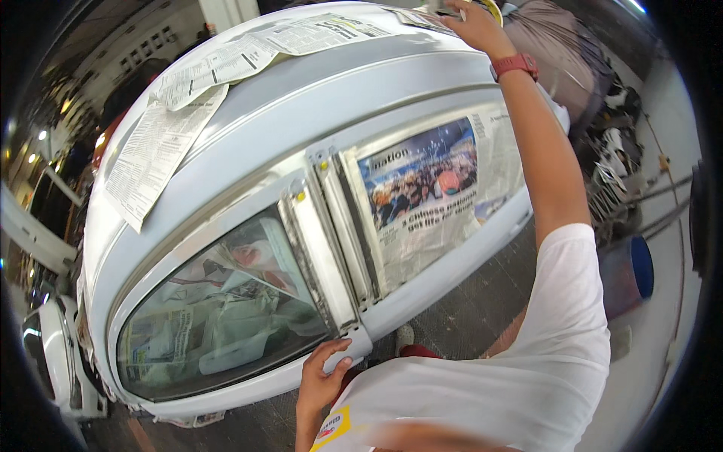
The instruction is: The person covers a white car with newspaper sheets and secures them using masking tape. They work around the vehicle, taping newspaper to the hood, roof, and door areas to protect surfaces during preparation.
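At the top of the view, my right hand (pixel 476 29), with a red watch on its wrist, reaches across the car roof (pixel 331 79). Its bent fingers are closed at the edge of a newspaper sheet (pixel 423 20); the fingertips are partly cut off by the frame. Right beside that hand shows a yellow-rimmed round thing (pixel 494 9), perhaps a tape roll. My left hand (pixel 322 377) is low in front of me, next to the bottom of the door pillar (pixel 322 260). Its thumb and fingers are apart, holding nothing.
More newspaper sheets (pixel 162 147) lie along the pale roof. Newspaper (pixel 422 196) covers one side window; the other window (pixel 226 309) shows glass with paper behind it. A blue drum (pixel 631 275) stands at the right, and a white vehicle (pixel 56 354) at the far left.
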Demonstrator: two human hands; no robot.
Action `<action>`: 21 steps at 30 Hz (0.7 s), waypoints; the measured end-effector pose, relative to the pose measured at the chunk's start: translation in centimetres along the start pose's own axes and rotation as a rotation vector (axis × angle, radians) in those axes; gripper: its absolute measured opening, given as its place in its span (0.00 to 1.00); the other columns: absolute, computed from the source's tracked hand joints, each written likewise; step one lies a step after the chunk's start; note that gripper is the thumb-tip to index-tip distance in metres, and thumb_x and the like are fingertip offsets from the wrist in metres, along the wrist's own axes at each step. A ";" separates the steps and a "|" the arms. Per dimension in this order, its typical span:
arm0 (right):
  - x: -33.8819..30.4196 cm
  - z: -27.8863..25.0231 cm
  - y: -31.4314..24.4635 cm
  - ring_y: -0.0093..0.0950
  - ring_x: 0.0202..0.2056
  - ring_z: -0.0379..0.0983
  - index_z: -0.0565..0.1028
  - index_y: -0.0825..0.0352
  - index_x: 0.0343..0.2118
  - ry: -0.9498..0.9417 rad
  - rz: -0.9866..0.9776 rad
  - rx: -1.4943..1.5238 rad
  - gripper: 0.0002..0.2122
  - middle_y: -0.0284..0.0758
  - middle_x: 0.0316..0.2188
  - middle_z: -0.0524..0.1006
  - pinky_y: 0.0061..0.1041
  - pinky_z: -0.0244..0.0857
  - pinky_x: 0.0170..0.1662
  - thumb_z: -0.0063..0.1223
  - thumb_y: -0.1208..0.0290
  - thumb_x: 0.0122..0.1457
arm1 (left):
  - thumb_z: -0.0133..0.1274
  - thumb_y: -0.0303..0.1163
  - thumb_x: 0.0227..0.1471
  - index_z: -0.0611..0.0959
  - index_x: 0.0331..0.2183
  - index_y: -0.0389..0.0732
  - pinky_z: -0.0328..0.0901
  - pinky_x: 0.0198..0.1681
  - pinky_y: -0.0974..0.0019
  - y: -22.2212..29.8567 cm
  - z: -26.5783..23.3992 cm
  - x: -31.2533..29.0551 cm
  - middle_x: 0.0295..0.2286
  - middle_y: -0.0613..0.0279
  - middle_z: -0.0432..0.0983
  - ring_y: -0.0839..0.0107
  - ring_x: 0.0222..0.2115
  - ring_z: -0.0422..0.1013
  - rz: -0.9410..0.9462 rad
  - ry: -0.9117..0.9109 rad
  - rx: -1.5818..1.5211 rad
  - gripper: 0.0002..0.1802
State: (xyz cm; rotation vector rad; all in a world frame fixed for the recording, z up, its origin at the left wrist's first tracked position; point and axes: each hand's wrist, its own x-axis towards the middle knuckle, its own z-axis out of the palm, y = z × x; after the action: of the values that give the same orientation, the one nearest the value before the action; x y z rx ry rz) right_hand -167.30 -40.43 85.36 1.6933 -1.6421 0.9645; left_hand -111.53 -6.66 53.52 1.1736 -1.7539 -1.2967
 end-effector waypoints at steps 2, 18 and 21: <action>3.9 4.2 5.2 0.47 0.52 0.82 0.83 0.68 0.55 -0.113 -0.032 -0.077 0.24 0.50 0.48 0.84 0.40 0.72 0.60 0.61 0.53 0.65 | 0.67 0.28 0.59 0.89 0.52 0.38 0.71 0.59 0.57 1.8 2.3 0.9 0.48 0.49 0.86 0.53 0.52 0.81 0.001 0.090 0.041 0.19; 17.0 22.0 22.8 0.51 0.61 0.76 0.76 0.76 0.61 -0.611 -0.249 -0.132 0.28 0.58 0.58 0.79 0.41 0.66 0.66 0.55 0.66 0.59 | 0.63 0.33 0.64 0.88 0.53 0.42 0.74 0.56 0.54 5.9 10.0 0.7 0.50 0.51 0.84 0.51 0.51 0.80 -0.257 0.542 0.109 0.17; 16.5 21.8 22.7 0.52 0.60 0.76 0.76 0.77 0.60 -0.552 -0.331 -0.240 0.26 0.58 0.57 0.80 0.42 0.66 0.66 0.56 0.69 0.60 | 0.63 0.34 0.65 0.88 0.53 0.42 0.74 0.57 0.53 5.3 10.9 0.9 0.51 0.51 0.83 0.51 0.52 0.79 -0.201 0.510 0.161 0.17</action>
State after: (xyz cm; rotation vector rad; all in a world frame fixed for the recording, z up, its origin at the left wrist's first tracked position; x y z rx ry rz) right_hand -188.06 -69.25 84.82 2.0826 -1.6374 0.1339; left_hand -122.94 -2.86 55.32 1.6378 -1.4069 -0.8645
